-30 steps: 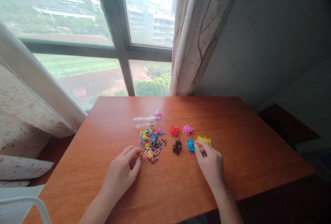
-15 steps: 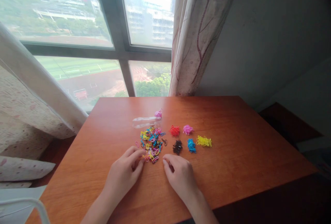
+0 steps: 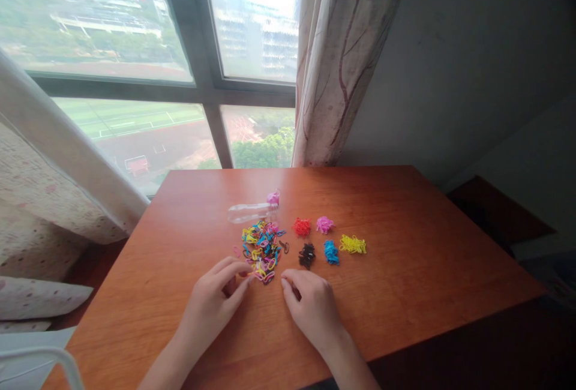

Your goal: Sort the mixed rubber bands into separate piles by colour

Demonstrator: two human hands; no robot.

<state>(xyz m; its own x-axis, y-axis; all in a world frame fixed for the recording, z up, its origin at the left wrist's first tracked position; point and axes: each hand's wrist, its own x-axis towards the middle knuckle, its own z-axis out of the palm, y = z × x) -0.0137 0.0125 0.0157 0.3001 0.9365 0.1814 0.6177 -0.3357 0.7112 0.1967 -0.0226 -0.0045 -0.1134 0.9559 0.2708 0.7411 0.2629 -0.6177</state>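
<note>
A mixed pile of small coloured rubber bands [image 3: 262,245] lies on the wooden table. At its near left edge is my left hand [image 3: 221,288], thumb and forefinger closed at an orange-pink rubber band [image 3: 257,275]. My right hand [image 3: 312,297] rests just right of the pile's near end, its thumb and fingertips pinched together; what they hold, if anything, is hidden. Sorted by colour, small heaps sit to the right: red bands [image 3: 302,227], pink bands [image 3: 324,225], black bands [image 3: 307,255], blue bands [image 3: 331,252] and yellow bands [image 3: 353,244].
Behind the pile lies a clear plastic bottle [image 3: 247,212] on its side, with a pink piece [image 3: 273,197] by its right end. The table [image 3: 427,246] meets a window and a curtain [image 3: 333,78] at the back. A white curved bar [image 3: 49,354] stands at lower left.
The view has shifted slightly, so everything sits a little further left. Both hands stay at nearly the same places by the pile, and the heaps look unchanged.
</note>
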